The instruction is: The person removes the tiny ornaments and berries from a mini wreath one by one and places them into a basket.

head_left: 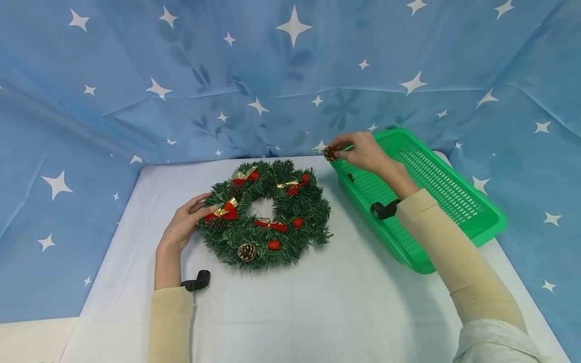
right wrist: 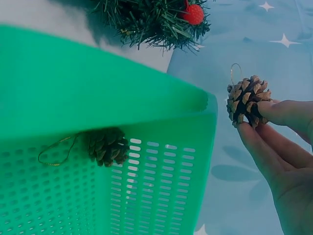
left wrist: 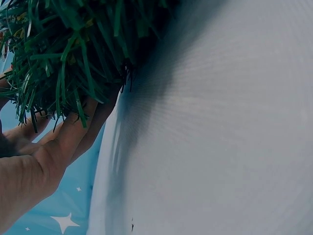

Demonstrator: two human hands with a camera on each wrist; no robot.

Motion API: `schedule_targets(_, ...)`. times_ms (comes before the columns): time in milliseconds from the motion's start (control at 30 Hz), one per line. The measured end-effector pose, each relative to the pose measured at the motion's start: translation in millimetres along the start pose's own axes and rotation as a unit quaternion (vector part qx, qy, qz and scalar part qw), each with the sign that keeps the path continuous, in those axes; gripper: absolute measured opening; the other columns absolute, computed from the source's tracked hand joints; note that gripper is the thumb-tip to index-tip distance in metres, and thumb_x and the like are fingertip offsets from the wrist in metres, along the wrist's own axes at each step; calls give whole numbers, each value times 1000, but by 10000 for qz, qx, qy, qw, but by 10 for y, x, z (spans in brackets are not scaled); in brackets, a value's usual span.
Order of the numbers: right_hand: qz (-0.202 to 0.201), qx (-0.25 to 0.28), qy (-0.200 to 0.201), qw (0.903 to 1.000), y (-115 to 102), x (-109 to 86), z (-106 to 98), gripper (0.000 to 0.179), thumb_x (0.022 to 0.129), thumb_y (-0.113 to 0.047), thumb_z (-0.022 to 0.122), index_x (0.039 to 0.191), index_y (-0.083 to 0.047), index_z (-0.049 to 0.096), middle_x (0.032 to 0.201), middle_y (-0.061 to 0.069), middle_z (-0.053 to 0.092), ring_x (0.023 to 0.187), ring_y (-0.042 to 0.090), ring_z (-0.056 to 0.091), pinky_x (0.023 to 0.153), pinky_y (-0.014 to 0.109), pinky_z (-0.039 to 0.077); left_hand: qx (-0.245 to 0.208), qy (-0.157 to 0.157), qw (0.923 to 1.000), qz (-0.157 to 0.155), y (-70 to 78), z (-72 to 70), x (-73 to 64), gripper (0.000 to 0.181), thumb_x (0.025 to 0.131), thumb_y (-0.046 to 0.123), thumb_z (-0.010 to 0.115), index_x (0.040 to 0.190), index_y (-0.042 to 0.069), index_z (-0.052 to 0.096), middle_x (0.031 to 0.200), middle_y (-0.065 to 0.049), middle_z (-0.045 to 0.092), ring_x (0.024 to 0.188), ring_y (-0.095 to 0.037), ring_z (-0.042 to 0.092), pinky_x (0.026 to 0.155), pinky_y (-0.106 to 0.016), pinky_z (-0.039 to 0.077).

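Note:
A green wreath (head_left: 313, 212) with red-and-gold bows, red berries and pine cones lies on the white table. My left hand (head_left: 181, 224) grips its left edge, thumb over the top near a bow and fingers along the outer side; in the left wrist view the fingers (left wrist: 73, 134) reach under the needles. Between thumb and fingertips my right hand (head_left: 360, 151) pinches a brown pine cone (right wrist: 247, 102) with a thin gold loop, held up beside the far left corner of the green basket (head_left: 492, 222). A second pine cone (right wrist: 107, 146) with a gold loop lies inside the basket.
The slatted basket stands at a slant to the right of the wreath. Behind the table hangs a blue star-patterned cloth (head_left: 272, 75), which also runs down both sides. White tabletop (head_left: 290, 312) lies in front of the wreath.

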State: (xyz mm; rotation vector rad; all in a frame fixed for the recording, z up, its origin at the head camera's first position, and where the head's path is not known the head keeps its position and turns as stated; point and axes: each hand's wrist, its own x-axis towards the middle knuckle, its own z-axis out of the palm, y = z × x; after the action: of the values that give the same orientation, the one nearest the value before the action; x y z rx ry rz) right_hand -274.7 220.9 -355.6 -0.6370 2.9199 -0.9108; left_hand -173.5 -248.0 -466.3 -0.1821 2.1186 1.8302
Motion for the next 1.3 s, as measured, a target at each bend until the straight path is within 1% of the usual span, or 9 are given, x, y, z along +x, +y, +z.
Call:
schedule_targets(233, -60, -71, 90, 9999, 64, -53, -37, 25, 98, -3, 66, 122, -3, 74, 114, 20, 75, 105, 36, 73, 88, 51, 59, 2, 52, 10000, -28, 4, 11, -5, 75, 99, 35, 71, 163, 21, 34, 172, -15, 15, 159, -39, 12, 122, -71, 8)
schedule_targets(500, 23, -92, 152, 9998, 140, -113, -73, 25, 99, -4, 64, 122, -3, 74, 114, 20, 75, 105, 37, 73, 89, 52, 58, 24, 33, 10000, -25, 5, 6, -6, 76, 99, 35, 71, 163, 21, 33, 172, -15, 14, 159, -39, 11, 122, -70, 8)
schedule_targets(600, 34, -113, 166, 9998, 184, -137, -82, 25, 99, -4, 64, 121, -3, 75, 114, 20, 76, 104, 37, 73, 86, 50, 58, 30, 34, 10000, -39, 3, 0, -6, 76, 100, 35, 70, 164, 21, 32, 172, -15, 13, 159, -39, 10, 122, -70, 7)
schedule_targets(733, 37, -170, 165, 9997, 247, -177, -95, 24, 99, -4, 64, 121, -3, 74, 114, 20, 75, 105, 37, 73, 87, 51, 57, 40, 34, 10000, -25, -4, 0, -9, 75, 100, 34, 70, 164, 21, 31, 172, -15, 13, 159, -39, 10, 122, -71, 7)
schedule_targets(833, 39, -204, 148, 9997, 282, -215, -102, 24, 99, -4, 65, 121, -2, 74, 116, 21, 75, 106, 38, 72, 90, 54, 56, 60, 36, 10000, -5, -3, 6, -15, 75, 100, 35, 70, 164, 21, 32, 172, -15, 13, 159, -39, 10, 122, -70, 8)
schedule_targets(1100, 141, -319, 177, 9992, 383, -299, -96, 26, 99, -3, 64, 122, -1, 74, 113, 22, 75, 103, 39, 73, 82, 52, 58, 94, 70, 9999, 2, -4, 1, -10, 74, 99, 38, 71, 162, 22, 35, 172, -16, 15, 158, -39, 12, 122, -71, 9)
schedule_targets(1200, 175, -346, 150, 9991, 418, -319, -91, 26, 99, -2, 64, 123, -1, 73, 113, 23, 75, 103, 39, 73, 81, 53, 57, 88, 50, 9999, 14, -4, -1, -7, 75, 98, 40, 71, 162, 22, 36, 172, -16, 14, 159, -39, 12, 122, -72, 8)
schedule_targets(1300, 261, -359, 109, 9990, 457, -340, -89, 26, 98, -1, 65, 123, -1, 73, 114, 23, 74, 104, 39, 72, 85, 54, 57, 79, 21, 10000, 27, -5, 1, -2, 75, 98, 40, 71, 162, 23, 35, 172, -17, 13, 159, -39, 11, 121, -72, 8)
